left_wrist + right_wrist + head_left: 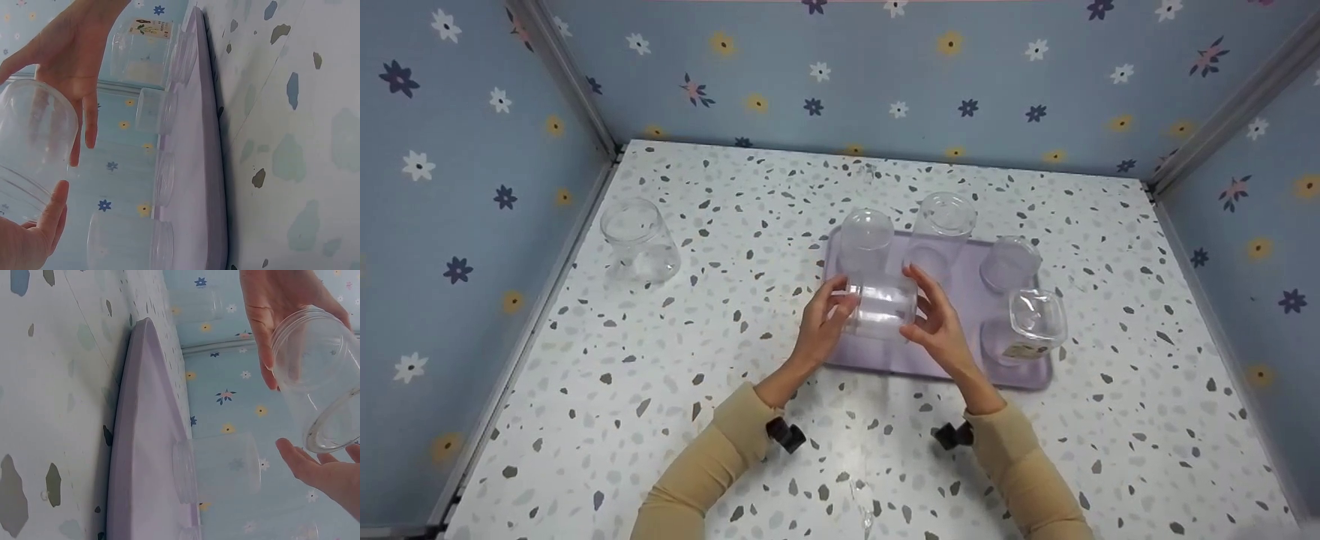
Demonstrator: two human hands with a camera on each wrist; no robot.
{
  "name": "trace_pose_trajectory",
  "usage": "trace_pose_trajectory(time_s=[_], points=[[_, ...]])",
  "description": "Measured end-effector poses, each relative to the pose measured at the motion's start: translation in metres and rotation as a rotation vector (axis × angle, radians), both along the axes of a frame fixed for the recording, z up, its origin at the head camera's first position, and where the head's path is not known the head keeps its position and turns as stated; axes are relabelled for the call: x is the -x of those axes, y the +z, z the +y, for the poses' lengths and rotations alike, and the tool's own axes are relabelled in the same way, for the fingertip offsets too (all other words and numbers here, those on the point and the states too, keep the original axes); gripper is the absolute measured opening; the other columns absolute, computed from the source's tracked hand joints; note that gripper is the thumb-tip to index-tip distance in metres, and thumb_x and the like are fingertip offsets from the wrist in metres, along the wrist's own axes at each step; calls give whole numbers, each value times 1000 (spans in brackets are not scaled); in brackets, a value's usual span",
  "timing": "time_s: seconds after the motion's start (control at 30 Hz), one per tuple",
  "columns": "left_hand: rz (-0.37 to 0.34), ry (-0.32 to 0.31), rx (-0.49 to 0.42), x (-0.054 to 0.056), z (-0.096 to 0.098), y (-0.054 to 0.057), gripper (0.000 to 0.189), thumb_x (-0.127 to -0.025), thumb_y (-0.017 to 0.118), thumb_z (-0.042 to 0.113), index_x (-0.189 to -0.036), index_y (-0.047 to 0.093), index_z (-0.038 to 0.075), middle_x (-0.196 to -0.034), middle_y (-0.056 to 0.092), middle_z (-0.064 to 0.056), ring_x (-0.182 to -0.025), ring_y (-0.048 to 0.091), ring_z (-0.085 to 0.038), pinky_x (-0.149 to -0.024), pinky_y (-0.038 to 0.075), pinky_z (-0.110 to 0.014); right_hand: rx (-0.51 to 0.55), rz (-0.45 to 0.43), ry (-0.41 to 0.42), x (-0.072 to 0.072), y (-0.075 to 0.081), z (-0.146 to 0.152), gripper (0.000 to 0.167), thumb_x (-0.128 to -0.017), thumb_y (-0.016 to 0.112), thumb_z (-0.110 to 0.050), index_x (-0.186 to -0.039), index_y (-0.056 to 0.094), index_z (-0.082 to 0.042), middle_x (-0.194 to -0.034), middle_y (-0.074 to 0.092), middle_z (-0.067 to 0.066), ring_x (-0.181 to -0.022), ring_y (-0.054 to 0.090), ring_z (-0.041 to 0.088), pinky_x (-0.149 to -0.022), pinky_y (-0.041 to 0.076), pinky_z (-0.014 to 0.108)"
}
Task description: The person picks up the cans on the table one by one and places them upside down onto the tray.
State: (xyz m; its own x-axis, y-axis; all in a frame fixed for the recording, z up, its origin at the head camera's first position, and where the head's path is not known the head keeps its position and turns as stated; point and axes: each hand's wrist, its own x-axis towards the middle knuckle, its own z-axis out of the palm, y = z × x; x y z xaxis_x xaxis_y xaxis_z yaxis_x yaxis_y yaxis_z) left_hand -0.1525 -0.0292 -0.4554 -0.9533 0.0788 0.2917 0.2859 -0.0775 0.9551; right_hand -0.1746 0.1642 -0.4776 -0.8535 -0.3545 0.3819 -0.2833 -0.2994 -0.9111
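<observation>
A clear plastic jar point(883, 306) lies on its side in the air over the lilac tray point(855, 356), between both hands. My left hand point(819, 324) grips its threaded mouth end with thumb and fingers. At the rounded base end, my right hand point(943, 334) holds it, thumb and fingers spread round the edge. The right wrist view shows the jar point(315, 377) see-through, with nothing visible inside. Behind it on the tray's back side stand clear jars: one at left point(866, 232), a taller one point(943, 225) in the middle and a short one point(1010, 264) at right.
A squarish clear jar with a printed label point(1035, 322) stands at the tray's front right corner. Off the tray, far left on the speckled table point(720, 300), stands another clear jar point(641, 244). Flower-patterned panels point(855, 75) enclose the back and sides.
</observation>
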Motion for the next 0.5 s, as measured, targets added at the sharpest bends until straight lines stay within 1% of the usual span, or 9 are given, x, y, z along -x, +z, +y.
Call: trace_pose_trajectory(time_s=[0.07,0.17,0.23,0.3,0.33,0.37,0.43,0.5], points=[[2,-11,-11,-1,1,0,56,-85,47,24,-121,37,-17,-111,45,-28,-95,54,-32,-72,49,-30,1,1,10,-1,0,0,83,-72,72,-8,-137,21,5,-138,19,28,-119,33,36,-90,38,44],[16,-26,-15,-1,1,1,74,-85,48,46,-122,35,-18,-113,43,-29,-97,52,-35,-76,48,-32,4,6,14,-1,2,-1,82,-72,71,-5,-136,21,5,-137,18,31,-118,35,37,-88,40,44],[18,-36,-17,-2,1,2,89,-81,47,60,-122,35,-18,-113,42,-29,-98,52,-36,-76,47,-33,5,11,12,-1,3,-2,82,-72,72,-6,-136,22,6,-135,19,33,-116,36,37,-87,41,42],[11,-50,-24,-2,0,2,95,-77,47,65,-122,34,-18,-113,42,-29,-98,51,-35,-76,47,-33,3,13,6,-2,3,-2,82,-72,73,-8,-135,23,6,-134,21,33,-115,37,36,-86,42,41],[4,-59,-29,-2,-1,2,95,-76,47,65,-122,34,-18,-113,42,-29,-98,51,-35,-76,47,-33,-2,15,4,-2,4,-3,81,-73,73,-10,-135,23,6,-133,23,33,-114,38,36,-85,43,40],[-8,-67,-34,-2,-1,3,90,-79,48,61,-123,34,-17,-113,42,-29,-98,51,-34,-75,48,-34,-5,13,0,-2,4,-3,81,-73,73,-10,-135,24,7,-132,25,32,-114,38,35,-85,43,39],[-25,-80,-30,-2,-3,3,77,-84,50,48,-123,34,-16,-114,42,-28,-99,51,-33,-76,48,-33,-15,5,-11,-3,5,-3,80,-73,73,-10,-134,24,8,-131,29,29,-113,40,32,-84,44,38],[-36,-85,-14,-1,-4,4,63,-86,49,32,-123,35,-16,-115,41,-28,-99,52,-32,-77,48,-33,-21,0,-18,-3,6,-4,79,-73,73,-8,-132,24,10,-130,32,27,-112,41,31,-84,44,38]])
